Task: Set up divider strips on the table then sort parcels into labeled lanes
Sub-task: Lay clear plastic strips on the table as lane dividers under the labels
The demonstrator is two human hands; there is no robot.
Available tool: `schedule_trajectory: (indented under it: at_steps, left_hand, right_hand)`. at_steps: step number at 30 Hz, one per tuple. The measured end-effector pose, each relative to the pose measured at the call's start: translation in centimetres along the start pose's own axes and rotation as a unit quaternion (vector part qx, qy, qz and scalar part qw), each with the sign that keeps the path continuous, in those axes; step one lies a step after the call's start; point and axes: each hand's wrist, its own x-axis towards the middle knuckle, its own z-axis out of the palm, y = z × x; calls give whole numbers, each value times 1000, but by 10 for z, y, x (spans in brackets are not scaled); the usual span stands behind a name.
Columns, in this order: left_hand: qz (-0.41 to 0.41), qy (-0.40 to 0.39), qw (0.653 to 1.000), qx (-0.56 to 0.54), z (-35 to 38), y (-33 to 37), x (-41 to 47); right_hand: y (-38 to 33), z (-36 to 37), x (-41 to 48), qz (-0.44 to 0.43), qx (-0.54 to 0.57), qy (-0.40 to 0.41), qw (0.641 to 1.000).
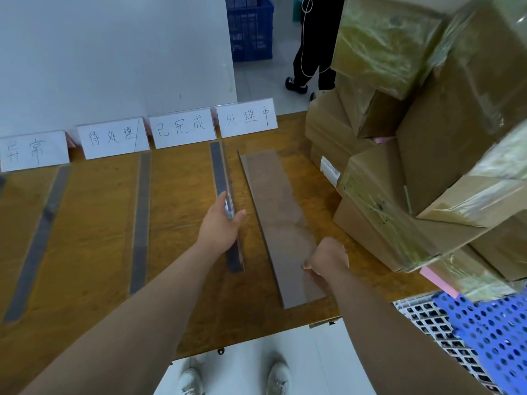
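Note:
Clear angled divider strips lie on the wooden table (182, 212), running away from me. My left hand (221, 223) grips the third strip (225, 201) near its middle, thumb on one side and fingers on the other. My right hand (328, 258) pinches the near part of the fourth, wider strip (276, 212), which lies flat to the right. Two other strips (142, 220) (40, 238) stand further left. Four white label cards (246, 118) (181, 128) (112, 139) (31, 151) stand along the far edge. Taped cardboard parcels (413, 172) are stacked at the right.
A blue perforated crate (484, 323) sits at the lower right beside the table's edge. Another blue crate (249, 27) stands on the floor behind the table, beside a person's legs (310, 52). My shoes (278, 377) show below the table's front edge.

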Motion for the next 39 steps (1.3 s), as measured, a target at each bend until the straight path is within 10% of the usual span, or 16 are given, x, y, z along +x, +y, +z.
schedule_trajectory:
  at_steps: [12,25,39]
  left_hand:
    - [150,58,987,8,8,36,-33]
    - [-100,-99,989,50,90,16,-36]
    - [-118,-5,992,-48,112,7,-20]
  right_hand:
    - [25,-24,-5,-103,28,-8,994]
    - [51,-40,-12,-155,89,-46,983]
    - [56,-40,-7,-149,81,-39,985]
